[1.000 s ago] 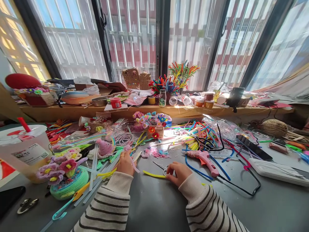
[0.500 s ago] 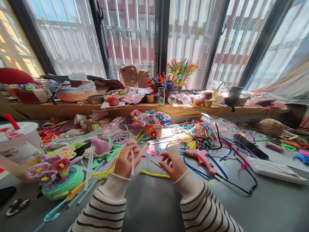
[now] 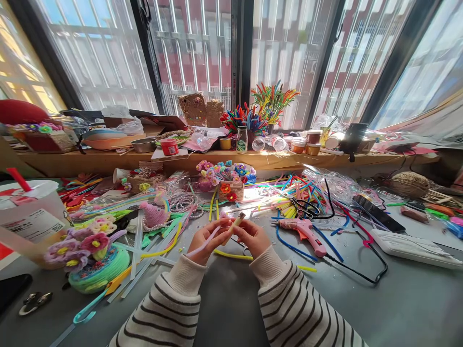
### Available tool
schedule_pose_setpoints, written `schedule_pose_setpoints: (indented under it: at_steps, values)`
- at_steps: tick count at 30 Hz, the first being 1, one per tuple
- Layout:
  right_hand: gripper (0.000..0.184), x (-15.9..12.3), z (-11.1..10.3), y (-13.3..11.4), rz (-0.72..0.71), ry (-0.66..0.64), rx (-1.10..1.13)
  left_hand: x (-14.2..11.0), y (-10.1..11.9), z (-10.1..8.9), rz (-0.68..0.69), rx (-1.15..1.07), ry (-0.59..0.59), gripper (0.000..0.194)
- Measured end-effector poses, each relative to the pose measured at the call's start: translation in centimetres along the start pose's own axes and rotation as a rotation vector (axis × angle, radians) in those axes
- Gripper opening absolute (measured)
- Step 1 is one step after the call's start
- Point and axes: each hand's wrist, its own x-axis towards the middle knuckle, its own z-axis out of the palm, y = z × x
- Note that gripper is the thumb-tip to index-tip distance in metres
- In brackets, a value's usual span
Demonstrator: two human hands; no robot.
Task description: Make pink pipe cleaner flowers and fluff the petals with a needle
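Observation:
In front of me, above the grey table [image 3: 231, 299], my two hands meet. My left hand [image 3: 207, 241] is closed around a lilac pipe cleaner [image 3: 202, 246], whose tail runs back toward the wrist. Between its fingers stands a pale yellow lighter [image 3: 235, 224] with a metal top. A bit of pink fuzz shows at the left fingertips. My right hand [image 3: 255, 237] is closed, its fingertips against the lighter; what they pinch is hidden. Under the hands lie a yellow pipe cleaner [image 3: 231, 254] and partly covered scissors [image 3: 246, 250].
On the right lie a pink glue gun [image 3: 304, 233] with its black cord, black scissors [image 3: 306, 208] and a phone [image 3: 378, 213]. To the left are clear glue sticks [image 3: 136, 246], a green base with fuzzy flowers [image 3: 97, 272] and a drink cup [image 3: 32, 221].
My right hand has moved in to meet the left at the lighter. The left hand has shifted right, and the lilac pipe cleaner's tail now slants back toward the wrist.

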Motion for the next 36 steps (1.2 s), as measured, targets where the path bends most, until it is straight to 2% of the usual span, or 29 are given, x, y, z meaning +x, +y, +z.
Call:
schedule_pose_setpoints:
  at_steps: [8,13,16,21,24,29,36]
  values:
    - [0.020,-0.4,0.4,-0.4,-0.016,0.122,0.068,0.0,-0.1,-0.3,-0.015,-0.059,0.085,0.031]
    - [0.019,-0.4,0.2,-0.4,0.015,0.169,0.234,0.1,-0.3,-0.9,0.046,-0.153,0.181,0.024]
    - [0.025,-0.4,0.2,-0.3,0.046,0.184,0.300,0.2,-0.2,-1.2,0.057,-0.190,0.118,0.022]
    - [0.029,-0.3,0.1,-0.4,0.085,0.158,0.279,-0.1,0.0,-1.2,0.106,-0.220,-0.094,0.018]
    - [0.027,-0.3,-0.1,-0.4,0.067,0.171,0.253,-0.1,0.2,-1.1,0.121,-0.217,-0.124,0.016]
    - [0.027,-0.3,-0.5,-0.7,0.020,0.232,0.255,-0.1,0.2,-1.2,0.090,-0.247,-0.077,0.015]
    - [0.025,-0.2,-0.9,-1.1,-0.043,0.248,0.245,-0.3,0.4,-1.1,0.045,-0.251,0.081,0.016]
